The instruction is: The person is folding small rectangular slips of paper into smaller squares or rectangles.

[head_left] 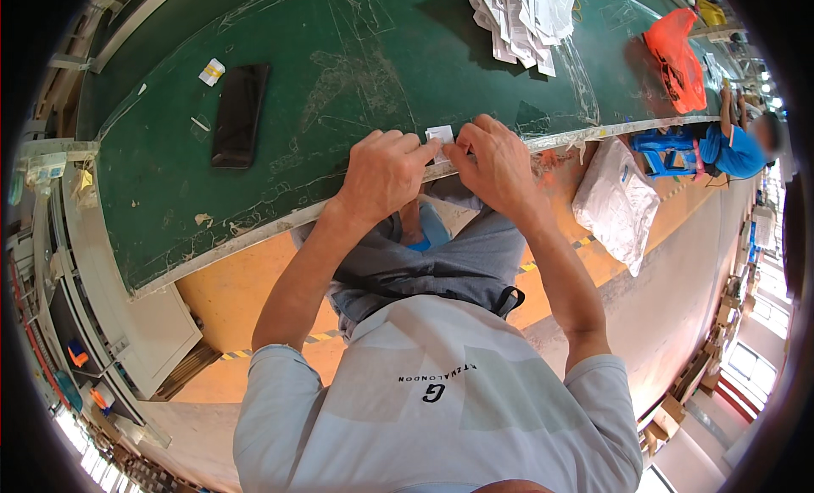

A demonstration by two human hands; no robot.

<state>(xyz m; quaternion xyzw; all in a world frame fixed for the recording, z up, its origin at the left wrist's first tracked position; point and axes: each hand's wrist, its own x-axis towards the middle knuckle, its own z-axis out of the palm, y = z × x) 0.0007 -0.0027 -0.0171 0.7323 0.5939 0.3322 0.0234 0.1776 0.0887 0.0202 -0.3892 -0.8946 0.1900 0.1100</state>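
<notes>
At the near edge of the green table, a small white paper piece (438,133) sits between my two hands. My left hand (383,171) has its fingers bent and closed at the paper's left side, its index finger reaching onto it. From the right, my right hand (492,158) pinches the paper's other side with thumb and fingers. My fingers cover part of the piece, so its full shape is hidden. Farther off lies a heap of white folded paper pieces (521,22).
A black phone (240,116) and a small white-and-yellow packet (212,72) lie on the green tabletop (314,154) to the left. A red plastic bag (678,61) is at the far right. A white sack (616,205) stands beside the table, and a person in blue (736,151) sits beyond.
</notes>
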